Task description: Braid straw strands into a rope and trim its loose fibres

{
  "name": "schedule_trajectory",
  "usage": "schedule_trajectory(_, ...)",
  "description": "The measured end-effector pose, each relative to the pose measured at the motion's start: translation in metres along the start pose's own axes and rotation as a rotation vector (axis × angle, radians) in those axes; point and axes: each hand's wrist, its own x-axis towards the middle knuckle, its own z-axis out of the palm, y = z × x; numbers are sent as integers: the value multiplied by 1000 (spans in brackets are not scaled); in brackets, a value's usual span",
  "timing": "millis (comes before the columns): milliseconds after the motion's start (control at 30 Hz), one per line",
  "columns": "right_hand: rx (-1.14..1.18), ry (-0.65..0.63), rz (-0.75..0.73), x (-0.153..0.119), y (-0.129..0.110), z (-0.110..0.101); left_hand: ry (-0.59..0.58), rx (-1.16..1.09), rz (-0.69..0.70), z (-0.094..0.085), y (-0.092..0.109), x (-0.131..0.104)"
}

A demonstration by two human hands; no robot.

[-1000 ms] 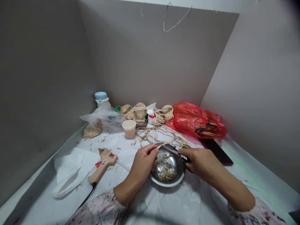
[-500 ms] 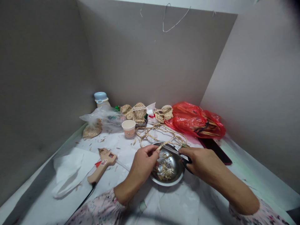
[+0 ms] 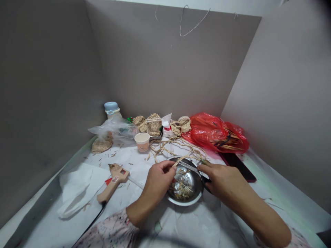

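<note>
In the head view the left hand pinches the near end of a braided straw cord between thumb and fingertips, right above the 10 o'clock rim of a steel bowl; the cord runs off toward 1 o'clock and joins a loose tangle lying on the white paper just beyond the bowl. The right hand is closed around the dark handles of a pair of scissors, at 3 o'clock of the bowl, and the blades reach toward 10 o'clock across the bowl to meet the cord just beside the left fingertips; whether the blades are parted or together is too fine to tell. The bowl sits between the two hands and holds a heap of short straw cuttings and pale scraps. At 9 o'clock from the bowl, well apart, lies a hot glue gun with its nozzle pointing away from the person and its black lead trailing toward 7 o'clock. At 11 o'clock stands a small paper cup, its contents hidden. Behind it a clear plastic bag lies in front of a white bottle with a blue cap. Small woven straw baskets stand at 12 o'clock along the back wall, and at 1 o'clock a red plastic bag holds thin brown sticks. A dark phone lies flat at 2 o'clock, near the right hand
</note>
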Motion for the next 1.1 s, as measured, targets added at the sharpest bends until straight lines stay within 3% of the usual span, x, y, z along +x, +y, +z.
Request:
schedule_trajectory(400, -3, -81, 81, -1, -4, -7, -3, 14, -5, -1, 2, -1)
schedule_trajectory(1100, 30, -188, 74, -2, -9, -8, 3, 31, -10, 2, 0, 1)
